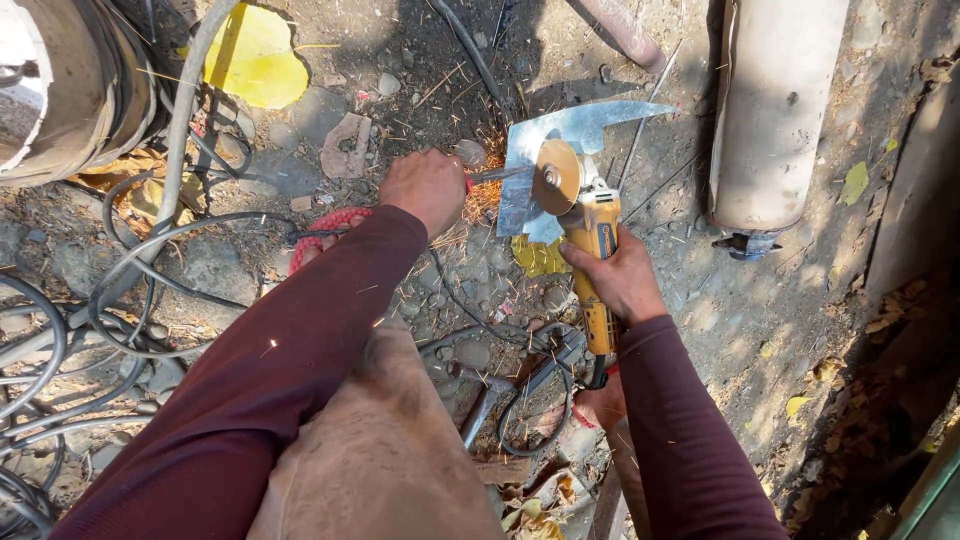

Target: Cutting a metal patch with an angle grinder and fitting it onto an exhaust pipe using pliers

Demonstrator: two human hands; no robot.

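One view only, head-worn camera, so nothing overlaps with a second view. It looks steeply down from above the person's shoulders, facing forward and down over both maroon sleeves. Close range: the bent knee [375, 450] fills the bottom centre, forearms run in from the bottom corners. Left hand [428, 188] and right hand [618, 280] sit near frame centre, with the yellow angle grinder [592, 250] between centre and right. Stony ground [250, 170] fills the rest. Top edge reaches a pale cylinder [775, 110] at right and a big drum [70, 90] top left, cables [60, 350] along the left edge.
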